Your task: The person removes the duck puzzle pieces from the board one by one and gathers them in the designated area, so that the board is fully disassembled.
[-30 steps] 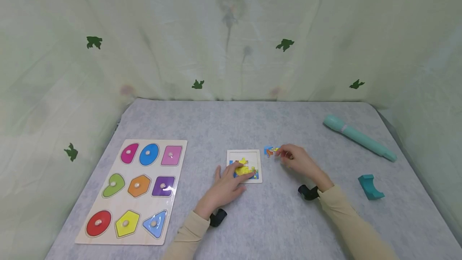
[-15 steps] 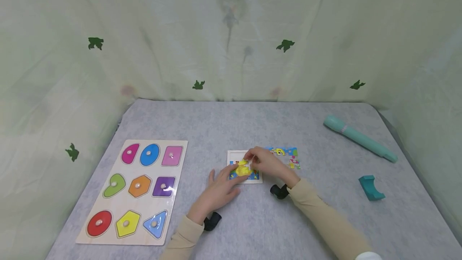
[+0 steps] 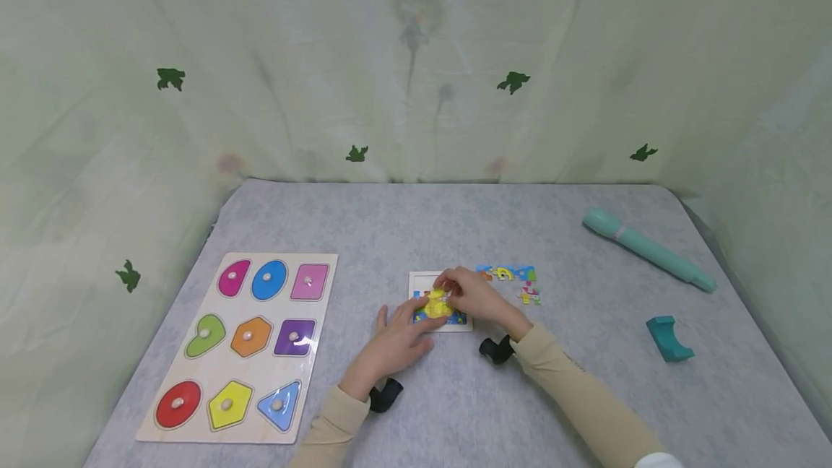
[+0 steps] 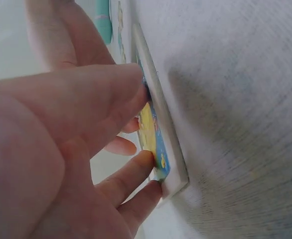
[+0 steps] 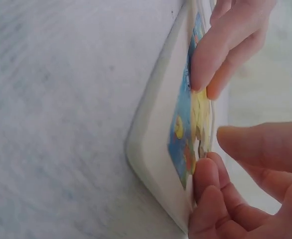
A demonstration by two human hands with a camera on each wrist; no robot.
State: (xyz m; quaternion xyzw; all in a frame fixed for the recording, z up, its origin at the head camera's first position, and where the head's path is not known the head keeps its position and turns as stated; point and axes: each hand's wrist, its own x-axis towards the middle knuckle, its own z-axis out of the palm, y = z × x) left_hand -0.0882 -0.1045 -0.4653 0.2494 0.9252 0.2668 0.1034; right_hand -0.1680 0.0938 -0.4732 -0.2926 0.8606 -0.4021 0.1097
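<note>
A small white-framed jigsaw puzzle (image 3: 418, 277) lies on the table, its lower part filled with a yellow figure on blue. My left hand (image 3: 395, 344) rests on it with fingers extended; in the left wrist view its fingertips (image 4: 147, 158) touch the picture and the near frame edge. Over the upper right of the picture, my right hand (image 3: 479, 296) has thumb and fingers bent close together at a puzzle piece (image 5: 202, 145), mostly hidden by the fingers. Right of the frame lie several loose puzzle pieces (image 3: 513, 273) in a row, with one more (image 3: 529, 294) just below.
A wooden shape board (image 3: 286, 367) with knobbed coloured pieces lies on the left. At the right are a long teal stick-like object (image 3: 650, 248) and a teal curved block (image 3: 669, 339). A patterned curtain (image 3: 416, 114) hangs behind the table.
My right hand has moved left from the loose pieces to the puzzle, uncovering those pieces, and now works at its upper right. My left hand has shifted slightly left but stays on the puzzle.
</note>
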